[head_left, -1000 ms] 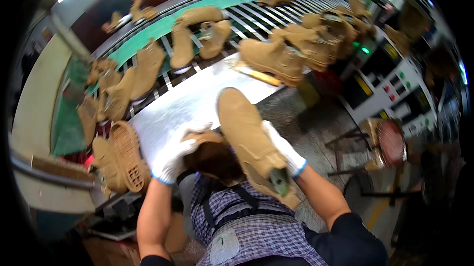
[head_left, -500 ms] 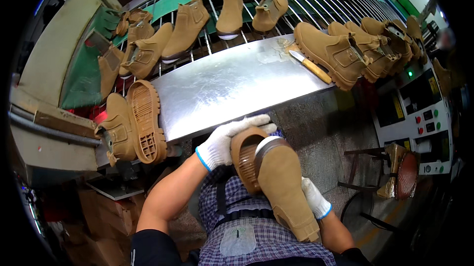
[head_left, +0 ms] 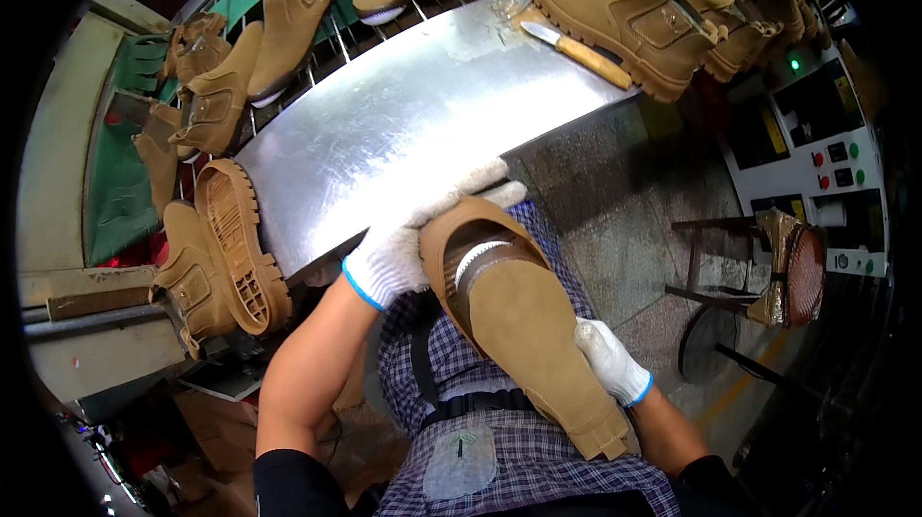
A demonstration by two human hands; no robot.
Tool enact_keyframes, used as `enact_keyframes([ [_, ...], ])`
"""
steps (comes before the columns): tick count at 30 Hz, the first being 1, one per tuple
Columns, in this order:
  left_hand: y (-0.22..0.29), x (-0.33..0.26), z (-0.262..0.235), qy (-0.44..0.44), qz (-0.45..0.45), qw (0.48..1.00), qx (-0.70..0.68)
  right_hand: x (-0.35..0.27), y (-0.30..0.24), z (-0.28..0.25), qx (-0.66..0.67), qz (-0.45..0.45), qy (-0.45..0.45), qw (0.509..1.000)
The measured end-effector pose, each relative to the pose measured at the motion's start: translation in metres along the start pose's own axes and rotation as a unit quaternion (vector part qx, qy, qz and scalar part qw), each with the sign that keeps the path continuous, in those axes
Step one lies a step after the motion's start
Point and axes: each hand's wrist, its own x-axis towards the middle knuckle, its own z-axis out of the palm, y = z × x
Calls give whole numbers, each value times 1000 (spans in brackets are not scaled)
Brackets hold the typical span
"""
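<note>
In front of my lap I hold a tan boot upper [head_left: 533, 330], its toe pointing away and its ankle end toward me. My left hand [head_left: 399, 243], in a white knit glove with a blue cuff, grips a brown rubber sole [head_left: 435, 248] at its toe end, fingers stretched along the outer edge. The sole's raised rim surrounds the upper's toe, and a pale toothed strip shows between them. My right hand [head_left: 612, 360], gloved alike, is closed on the right side of the upper; some of its fingers are hidden beneath.
A metal table [head_left: 384, 123] lies ahead, with a wooden-handled knife [head_left: 581, 54] near several finished boots [head_left: 624, 18]. At its left end stand a loose sole [head_left: 237, 239] and a tan upper [head_left: 192, 272]. Behind is a bar rack with more uppers [head_left: 293, 23]. A stool [head_left: 797, 267] and control panel [head_left: 836, 171] are right.
The upper's toe has moved from overlapping the sole's rim to inside it. Both hands now hold the pair more in line. My view has tilted down, so the table's far side sits higher.
</note>
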Motion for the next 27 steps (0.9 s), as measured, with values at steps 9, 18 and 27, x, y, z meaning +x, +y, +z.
enact_keyframes([
  [9,-3,1,11,-24,17,997,66,4,-6,6,13,15,24,1000],
  [18,-3,2,18,-30,7,995,92,6,-9,9,-7,13,45,999],
  [27,-6,6,19,-31,9,989,141,4,-10,13,34,29,56,997],
])
